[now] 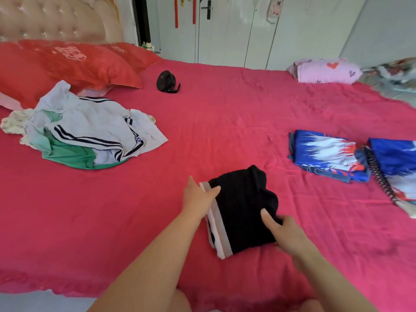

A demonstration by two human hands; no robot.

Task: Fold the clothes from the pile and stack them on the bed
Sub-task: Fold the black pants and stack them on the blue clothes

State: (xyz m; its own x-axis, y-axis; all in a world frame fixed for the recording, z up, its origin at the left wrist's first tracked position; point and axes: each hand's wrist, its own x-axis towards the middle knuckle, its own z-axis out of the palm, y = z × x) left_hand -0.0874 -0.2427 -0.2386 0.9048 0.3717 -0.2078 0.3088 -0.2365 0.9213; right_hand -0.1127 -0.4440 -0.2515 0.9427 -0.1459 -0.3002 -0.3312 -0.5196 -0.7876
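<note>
- Now the step in hand looks like the last tidy-up of one fold. A black folded cloth [243, 210] with a grey, white and orange band lies on the pink bed sheet [225, 109], low in the middle of the frame.
- The left hand [198, 197] is flat, with straight fingers pressing the band side.
- The right hand [283, 230] has its thumb on top and its fingers curled at the other edge, so it seems to pinch the cloth.
- Next, I think, the cloth must go to the folded blue, white and red clothes [326, 154] at the right. Both hands must keep it from falling open.
- A loose pile of white and green clothes with dark stripes [85, 134] lies at the left, so more folding is left.
- A dark braided cord [380, 176] lies on the blue clothes at the far right. It could spoil a neat stack.
- Further back are red pillows [67, 64], a small round black fan [167, 82] and a pink folded blanket with hearts [326, 70], all well apart from the hands.
</note>
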